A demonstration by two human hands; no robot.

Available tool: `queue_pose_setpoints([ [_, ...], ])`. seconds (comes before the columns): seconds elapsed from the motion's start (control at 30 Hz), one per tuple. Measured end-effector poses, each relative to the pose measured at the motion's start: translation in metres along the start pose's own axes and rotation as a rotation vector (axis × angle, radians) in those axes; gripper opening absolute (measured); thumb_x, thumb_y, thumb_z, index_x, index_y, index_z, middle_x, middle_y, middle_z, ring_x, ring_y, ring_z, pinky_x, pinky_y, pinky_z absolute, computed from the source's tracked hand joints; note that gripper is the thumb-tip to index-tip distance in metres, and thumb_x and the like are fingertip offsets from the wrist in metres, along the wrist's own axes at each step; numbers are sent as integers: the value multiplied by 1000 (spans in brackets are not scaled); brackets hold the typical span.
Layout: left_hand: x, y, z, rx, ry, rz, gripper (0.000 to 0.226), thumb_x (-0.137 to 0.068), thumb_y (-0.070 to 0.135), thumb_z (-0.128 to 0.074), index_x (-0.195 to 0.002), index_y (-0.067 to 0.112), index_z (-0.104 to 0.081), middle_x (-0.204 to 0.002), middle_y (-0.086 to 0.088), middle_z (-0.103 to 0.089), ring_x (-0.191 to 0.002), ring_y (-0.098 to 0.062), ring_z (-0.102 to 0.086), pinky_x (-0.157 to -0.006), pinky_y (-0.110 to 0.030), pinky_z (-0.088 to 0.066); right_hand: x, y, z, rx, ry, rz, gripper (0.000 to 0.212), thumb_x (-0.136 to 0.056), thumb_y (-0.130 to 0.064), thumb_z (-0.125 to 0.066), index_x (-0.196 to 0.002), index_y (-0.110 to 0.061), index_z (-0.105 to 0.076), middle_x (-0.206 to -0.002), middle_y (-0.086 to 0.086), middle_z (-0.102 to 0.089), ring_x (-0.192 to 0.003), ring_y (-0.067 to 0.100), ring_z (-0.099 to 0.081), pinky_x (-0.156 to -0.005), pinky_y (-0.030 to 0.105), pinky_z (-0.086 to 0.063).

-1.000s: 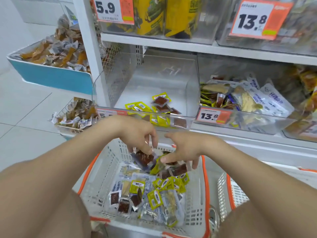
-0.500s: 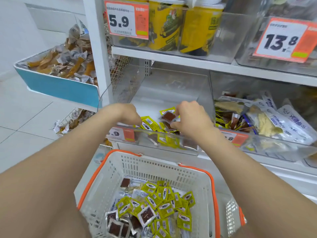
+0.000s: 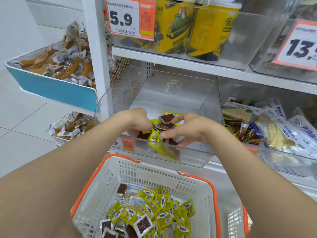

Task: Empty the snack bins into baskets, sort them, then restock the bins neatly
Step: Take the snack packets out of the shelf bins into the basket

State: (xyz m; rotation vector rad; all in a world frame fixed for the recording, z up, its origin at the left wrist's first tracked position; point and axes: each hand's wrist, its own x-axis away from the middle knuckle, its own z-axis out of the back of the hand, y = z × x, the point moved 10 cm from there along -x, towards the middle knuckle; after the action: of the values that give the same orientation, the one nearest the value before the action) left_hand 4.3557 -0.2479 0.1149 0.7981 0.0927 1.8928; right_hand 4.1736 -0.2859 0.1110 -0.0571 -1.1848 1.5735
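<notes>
Pretty standard shop aisle tbh. Pale glossy floor tiles (image 3: 25,121) with thin grout lines on the left, and a plain white wall (image 3: 15,23) behind them. The white metal shelving unit (image 3: 257,78) has a chunky upright (image 3: 96,48) at its left end. Lighting's bright, even and soft all over.

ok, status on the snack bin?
Left hand down in clear bin, grip hidden. Right hand curled round snack packets there. Basket below, part filled. Nothing in the way.

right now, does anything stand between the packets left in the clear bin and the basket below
Only the bin's clear front wall; the packets must lift over it. The basket is open-topped.
</notes>
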Motion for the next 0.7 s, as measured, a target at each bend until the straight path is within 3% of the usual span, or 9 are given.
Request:
queue_pose_setpoints([
  [0.1, 1, -3, -2, 172, -55, 70, 50, -96, 46, -53, -126, 5, -55, -131, -19, -59, -115, -41, -64, -91, -57, -60, -5, 0, -5, -1, -91, 18, 90, -67, -11, -98, -143, -22, -51, -110, 6, -66, -75, 20, -77, -71, 28, -63],
  [0.17, 6, 2, -12, 212, -163, 91, 92, -74, 73, -59, -147, 20, -46, -148, -9, -49, -129, -42, -53, -99, -59, -54, -8, -4, -5, 252, -74, 47, 105, -66, -21, -99, -152, -26, -41, -92, -8, -59, -71, 12, -71, -75, 19, -58],
  [0.23, 9, 7, -18, 143, -232, 64, 106, -58, 78, -74, -147, 26, -46, -147, -4, -51, -130, -39, -52, -100, -57, -54, -12, -4, -8, 415, -59, 30, 136, -49, -38, -104, -160, -30, -26, -117, -6, -59, -93, 17, -71, -85, 31, -62],
  [0.3, 7, 2, -24, -13, -254, 41, 121, -42, 70, -90, -144, 22, -45, -140, -7, -57, -124, -36, -60, -93, -54, -59, -15, -4, -6, 494, -12, -10, 164, -23, -56, -101, -162, -31, -17, -148, 2, -43, -107, 27, -67, -77, 42, -66],
  [0.33, 2, -2, -26, -68, -238, 36, 129, -34, 63, -95, -143, 19, -44, -136, -10, -60, -119, -37, -66, -89, -54, -61, -17, -5, -5, 529, 15, -17, 170, -14, -62, -96, -161, -32, -17, -152, 4, -38, -113, 29, -64, -78, 44, -66],
  [0.4, -4, -4, -25, -56, -181, 14, 123, -37, 47, -102, -142, 18, -45, -126, -12, -66, -108, -35, -73, -84, -53, -63, -22, -10, -7, 569, 33, 14, 164, -21, -66, -96, -161, -32, -17, -154, 6, -38, -128, 29, -54, -94, 45, -61],
  [0.47, -4, -1, -27, -4, -180, -9, 104, -59, 24, -100, -146, 22, -44, -125, -10, -64, -98, -31, -74, -85, -48, -63, -23, -17, -16, 545, 0, 78, 152, -40, -59, -101, -162, -31, -15, -156, -2, -40, -136, 23, -48, -105, 35, -50],
  [0.57, -2, 10, -30, -2, -223, -75, 103, -72, 6, -92, -154, 29, -35, -128, -5, -59, -96, -28, -68, -76, -43, -61, -20, -30, -33, 473, -47, 165, 132, -59, -36, -101, -162, -35, -18, -149, 1, -41, -117, 19, -55, -92, 31, -57],
  [0.7, -1, 9, -27, 84, -190, -107, 84, -75, -3, -86, -146, 19, -46, -108, -7, -62, -82, -24, -64, -68, -35, -56, -19, -40, -45, 487, -22, 236, 118, -63, -38, -98, -158, -37, -28, -139, 0, -49, -113, 16, -54, -94, 25, -50],
])
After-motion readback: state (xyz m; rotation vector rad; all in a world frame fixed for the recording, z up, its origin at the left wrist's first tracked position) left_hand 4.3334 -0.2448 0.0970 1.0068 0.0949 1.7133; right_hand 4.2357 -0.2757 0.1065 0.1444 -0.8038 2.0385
